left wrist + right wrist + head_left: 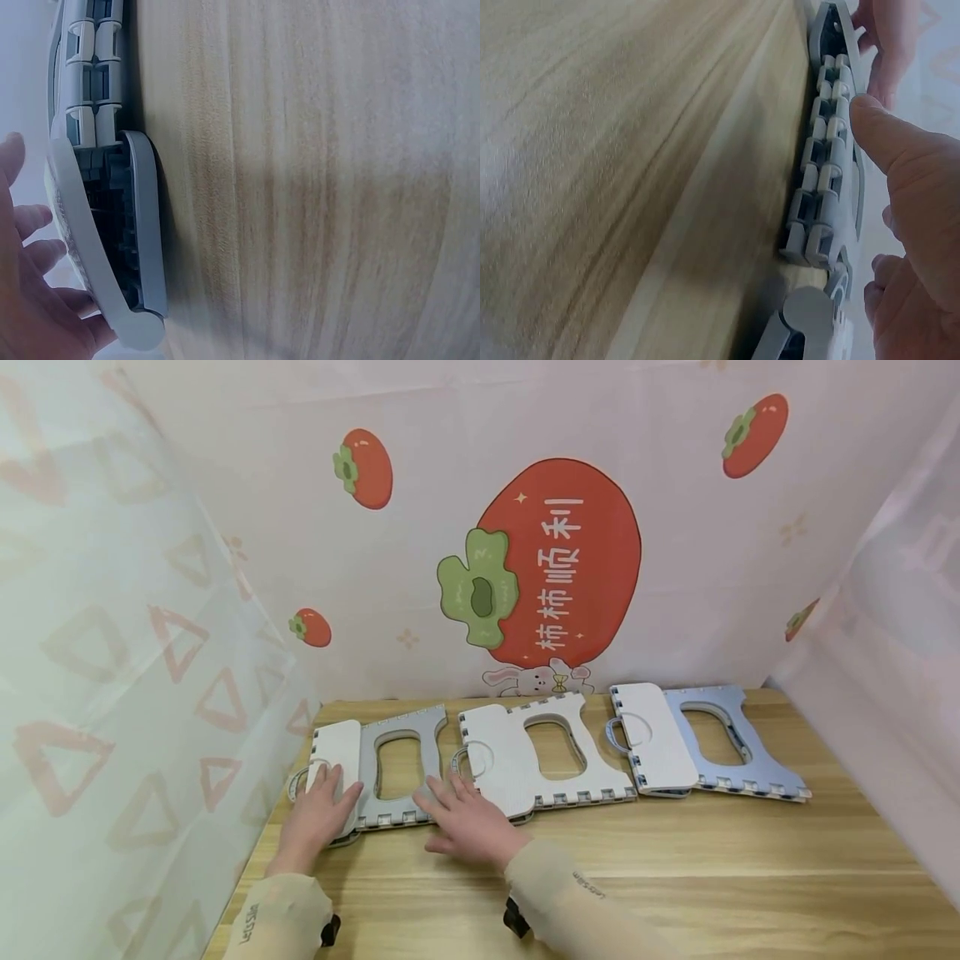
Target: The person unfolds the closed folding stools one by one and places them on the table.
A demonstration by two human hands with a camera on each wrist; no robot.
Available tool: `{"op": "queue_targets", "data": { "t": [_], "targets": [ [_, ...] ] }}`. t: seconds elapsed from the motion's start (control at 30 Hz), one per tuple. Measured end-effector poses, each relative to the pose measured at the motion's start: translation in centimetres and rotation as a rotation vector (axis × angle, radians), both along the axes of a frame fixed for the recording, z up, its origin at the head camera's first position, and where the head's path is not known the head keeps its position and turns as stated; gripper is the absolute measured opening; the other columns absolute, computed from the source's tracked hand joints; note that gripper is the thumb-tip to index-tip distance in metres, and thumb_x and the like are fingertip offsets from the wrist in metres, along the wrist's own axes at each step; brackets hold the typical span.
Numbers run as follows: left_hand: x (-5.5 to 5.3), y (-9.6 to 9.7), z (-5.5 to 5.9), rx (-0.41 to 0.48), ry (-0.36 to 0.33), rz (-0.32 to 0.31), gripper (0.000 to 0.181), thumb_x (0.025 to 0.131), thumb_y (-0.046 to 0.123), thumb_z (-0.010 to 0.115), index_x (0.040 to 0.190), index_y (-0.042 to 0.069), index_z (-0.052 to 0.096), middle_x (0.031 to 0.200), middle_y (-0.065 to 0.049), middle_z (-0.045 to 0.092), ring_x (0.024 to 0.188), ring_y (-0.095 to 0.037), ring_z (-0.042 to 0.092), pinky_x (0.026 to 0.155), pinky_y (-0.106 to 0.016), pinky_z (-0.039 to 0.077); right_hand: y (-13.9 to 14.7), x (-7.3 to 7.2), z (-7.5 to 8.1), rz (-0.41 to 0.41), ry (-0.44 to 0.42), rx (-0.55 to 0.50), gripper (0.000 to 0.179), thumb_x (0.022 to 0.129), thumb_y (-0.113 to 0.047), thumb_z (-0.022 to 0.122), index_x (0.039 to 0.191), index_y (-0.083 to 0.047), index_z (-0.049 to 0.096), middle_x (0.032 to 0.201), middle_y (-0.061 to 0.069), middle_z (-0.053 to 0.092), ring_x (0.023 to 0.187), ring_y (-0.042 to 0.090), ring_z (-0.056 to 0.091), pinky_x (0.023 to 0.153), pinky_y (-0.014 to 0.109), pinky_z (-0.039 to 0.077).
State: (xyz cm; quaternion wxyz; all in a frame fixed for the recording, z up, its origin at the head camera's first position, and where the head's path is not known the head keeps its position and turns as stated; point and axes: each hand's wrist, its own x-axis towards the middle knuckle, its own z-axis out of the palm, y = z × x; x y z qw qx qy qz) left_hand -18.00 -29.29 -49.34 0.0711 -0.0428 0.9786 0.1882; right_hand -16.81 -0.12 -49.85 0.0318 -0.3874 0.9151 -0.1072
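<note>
Three folded plastic step stools lie flat in a row. The left one, a grey folding stool (337, 743) with a white seat, has my left hand (318, 814) resting on its seat, fingers extended. In the left wrist view, those fingertips lie on the seat's face beside its rounded edge (150, 225). My right hand (472, 822) is spread, fingers straight, over the grey stool's leg end and beside the white folding stool (517, 777). Seen from the right wrist, its thumb (877, 124) is right at the hinged side (829, 150) of the grey stool.
A blue folding stool (686, 727) with a white seat lies at the right. Each stool has a loop handle at its left end. The wooden table (675, 877) meets a printed cloth backdrop (420, 568) behind, with cloth walls at both sides.
</note>
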Motion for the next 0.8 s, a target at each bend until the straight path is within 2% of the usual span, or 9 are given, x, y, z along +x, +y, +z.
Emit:
{"op": "queue_targets", "data": {
  "t": [0.2,0.37,0.43,0.67,0.8],
  "targets": [
    [0.0,-0.3,-0.6,-0.025,0.017,0.005,0.081,0.105,0.055,0.043,0.16,-0.002,0.025,0.165,-0.032,0.011,0.141,-0.068,0.013,0.11,-0.078,0.023,-1.0,0.4,-0.3,0.058,0.058,0.058,0.075,0.101,-0.052,0.057,0.164,-0.023,0.027,0.17,0.01,0.021,0.155,0.037,0.019,0.126,0.046,0.022],
    [0.0,-0.4,-1.0,-0.041,0.034,0.01,0.082,0.104,0.058,0.042,0.159,-0.002,0.028,0.164,-0.032,0.015,0.139,-0.069,0.016,0.109,-0.078,0.026,-1.6,0.6,-0.9,0.098,0.133,0.09,0.073,0.102,-0.052,0.055,0.163,-0.021,0.029,0.168,0.01,0.025,0.154,0.033,0.025,0.125,0.044,0.026],
    [0.0,-0.4,-1.0,-0.039,0.039,0.012,0.083,0.104,0.059,0.042,0.158,-0.002,0.029,0.164,-0.033,0.015,0.139,-0.069,0.016,0.109,-0.078,0.026,-1.9,0.7,-1.1,0.099,0.151,0.102,0.072,0.103,-0.051,0.054,0.163,-0.021,0.029,0.168,0.009,0.027,0.154,0.032,0.027,0.125,0.042,0.027],
    [0.1,-0.3,-1.1,-0.012,0.06,0.025,0.079,0.106,0.054,0.043,0.158,-0.003,0.028,0.164,-0.033,0.013,0.141,-0.066,0.018,0.112,-0.076,0.025,-2.6,0.9,-1.4,0.076,0.128,0.15,0.072,0.104,-0.052,0.052,0.163,-0.022,0.028,0.169,0.005,0.026,0.155,0.029,0.025,0.125,0.04,0.025],
    [0.0,-0.5,-1.2,0.012,0.078,0.031,0.079,0.106,0.051,0.043,0.158,-0.007,0.026,0.164,-0.035,0.011,0.143,-0.062,0.02,0.114,-0.072,0.025,-2.8,1.0,-1.7,0.067,0.157,0.161,0.069,0.104,-0.052,0.051,0.162,-0.02,0.031,0.168,0.004,0.028,0.154,0.028,0.027,0.125,0.04,0.026]
  ]
}}
